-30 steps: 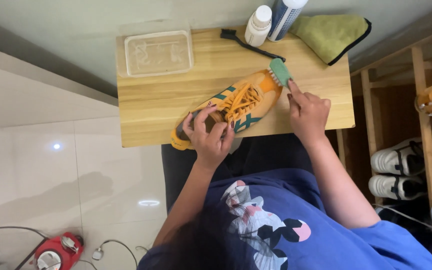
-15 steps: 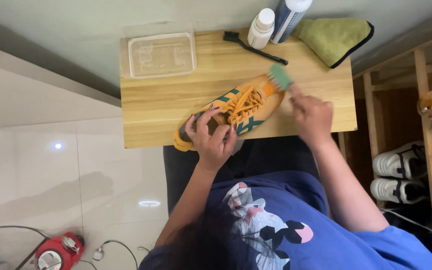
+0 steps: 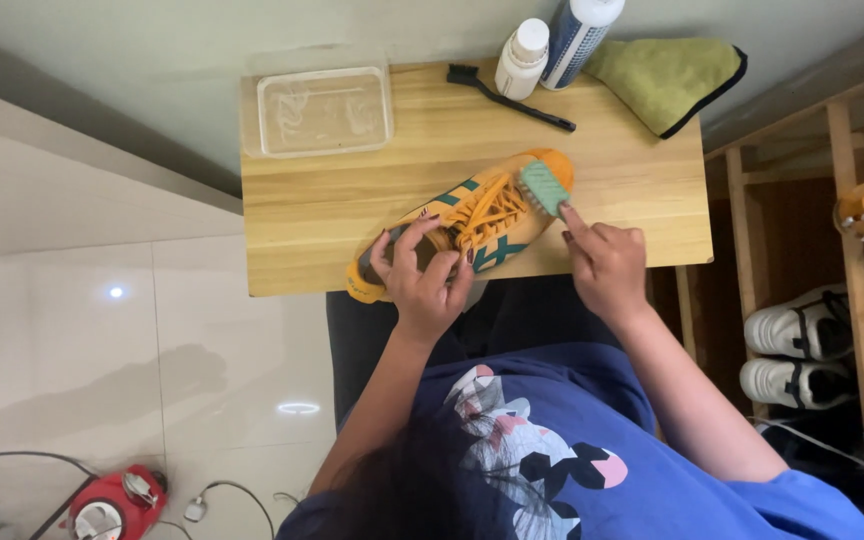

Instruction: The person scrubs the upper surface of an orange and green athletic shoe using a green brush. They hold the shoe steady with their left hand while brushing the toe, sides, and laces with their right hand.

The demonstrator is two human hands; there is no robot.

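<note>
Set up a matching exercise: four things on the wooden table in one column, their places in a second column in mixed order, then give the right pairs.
Things:
1. green brush
2. clear plastic tub
3. green cloth
4. black brush

Places:
A. far left corner of the wooden table
B. far right corner, partly over the edge
C. lying flat beside the white bottle
D. on the toe of the orange sneaker, held by the right hand

Pairs: 1-D, 2-A, 3-B, 4-C
</note>
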